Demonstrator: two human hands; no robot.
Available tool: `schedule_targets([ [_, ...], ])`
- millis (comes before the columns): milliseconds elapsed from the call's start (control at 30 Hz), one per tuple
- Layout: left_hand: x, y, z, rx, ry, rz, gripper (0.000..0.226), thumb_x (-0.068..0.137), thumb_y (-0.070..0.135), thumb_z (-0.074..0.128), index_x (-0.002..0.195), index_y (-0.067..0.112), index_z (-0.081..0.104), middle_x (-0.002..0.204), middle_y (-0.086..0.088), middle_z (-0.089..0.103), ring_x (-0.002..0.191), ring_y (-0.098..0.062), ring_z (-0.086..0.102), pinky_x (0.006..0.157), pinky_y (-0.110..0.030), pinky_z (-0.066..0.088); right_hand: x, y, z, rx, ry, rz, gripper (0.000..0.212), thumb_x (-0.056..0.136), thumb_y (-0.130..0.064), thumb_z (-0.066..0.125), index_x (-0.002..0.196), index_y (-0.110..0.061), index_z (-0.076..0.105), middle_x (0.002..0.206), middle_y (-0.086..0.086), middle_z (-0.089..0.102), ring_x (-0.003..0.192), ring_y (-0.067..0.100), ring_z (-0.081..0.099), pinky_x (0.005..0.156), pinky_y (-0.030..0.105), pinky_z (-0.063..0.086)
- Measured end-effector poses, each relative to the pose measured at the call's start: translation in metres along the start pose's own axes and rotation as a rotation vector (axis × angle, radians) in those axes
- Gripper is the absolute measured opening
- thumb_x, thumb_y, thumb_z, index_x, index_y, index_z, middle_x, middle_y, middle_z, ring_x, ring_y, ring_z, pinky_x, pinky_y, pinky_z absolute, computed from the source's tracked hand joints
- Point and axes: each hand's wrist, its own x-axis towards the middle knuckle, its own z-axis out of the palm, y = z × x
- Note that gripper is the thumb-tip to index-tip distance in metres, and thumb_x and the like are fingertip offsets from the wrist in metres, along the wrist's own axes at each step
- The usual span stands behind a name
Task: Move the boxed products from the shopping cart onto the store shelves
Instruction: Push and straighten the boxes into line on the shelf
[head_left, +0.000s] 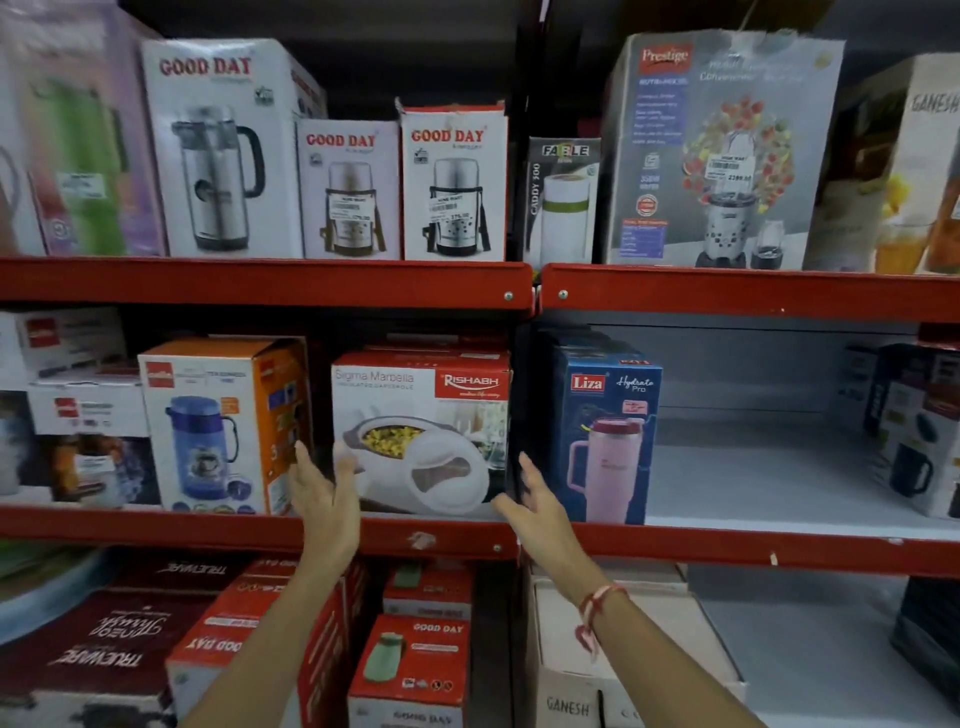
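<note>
A white and red Rishabh casserole box (421, 431) stands on the middle red shelf (260, 527), between an orange flask box (223, 426) and a blue Liza tumbler box (605, 436). My left hand (324, 491) is open at the box's lower left corner, fingers spread and touching or just off its face. My right hand (535, 506) is open at the lower right corner, fingers apart. Neither hand holds anything. The shopping cart is not in view.
The upper shelf (727, 291) carries Good Day flask boxes (452, 187), a Fable box and a Prestige blender box (722, 156). Right of the Liza box the middle shelf shows bare white surface (753, 483). Below lie Good Day (410, 665), Treware and Ganesh boxes.
</note>
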Motion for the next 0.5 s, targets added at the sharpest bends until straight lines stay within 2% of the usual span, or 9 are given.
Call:
schedule_targets([
  [100,0.018,-0.015,-0.009,-0.123,-0.192,-0.149,0.109,0.060,0.087,0.013,0.150,0.026,0.002,0.161,0.001,0.004,0.148,-0.022,0.007,0.121,-0.047,0.008,0.006,-0.005,0.012,-0.006,-0.046,0.080,0.079,0.090,-0.030,0.054,0.152,-0.032,0.005,0.156,0.003,0.029,0.140,0.021,0.034,0.104,0.027,0.033],
  [233,0.023,-0.028,-0.012,-0.074,-0.338,-0.216,0.128,0.040,0.100,0.011,0.149,0.032,0.013,0.160,0.001,0.013,0.147,-0.025,0.014,0.120,-0.053,0.011,0.007,-0.006,0.022,-0.001,-0.024,0.099,0.085,0.088,-0.036,0.057,0.151,-0.033,0.001,0.156,0.007,0.029,0.142,0.023,0.031,0.111,0.035,0.030],
  [300,0.021,-0.028,-0.015,-0.049,-0.358,-0.198,0.125,0.042,0.100,0.009,0.147,0.034,0.019,0.159,0.000,0.019,0.146,-0.027,0.019,0.119,-0.054,0.014,0.006,-0.005,0.023,-0.016,0.011,0.094,0.083,0.089,-0.035,0.056,0.152,-0.032,0.001,0.154,0.010,0.032,0.140,0.025,0.034,0.110,0.036,0.032],
  [400,0.020,-0.027,-0.017,-0.033,-0.361,-0.224,0.115,0.049,0.098,0.008,0.145,0.036,0.024,0.158,0.000,0.023,0.145,-0.027,0.022,0.119,-0.055,0.015,0.002,-0.008,0.022,-0.051,0.018,0.079,0.082,0.090,-0.030,0.055,0.152,-0.031,0.001,0.145,0.016,0.045,0.130,0.029,0.046,0.107,0.040,0.038],
  [500,0.018,-0.025,-0.020,-0.044,-0.347,-0.250,0.100,0.062,0.092,0.012,0.145,0.038,0.026,0.157,0.001,0.026,0.144,-0.025,0.025,0.119,-0.052,0.016,0.001,-0.007,0.023,-0.061,0.048,0.062,0.083,0.089,-0.033,0.056,0.153,-0.029,0.003,0.149,0.011,0.041,0.133,0.026,0.043,0.109,0.037,0.035],
])
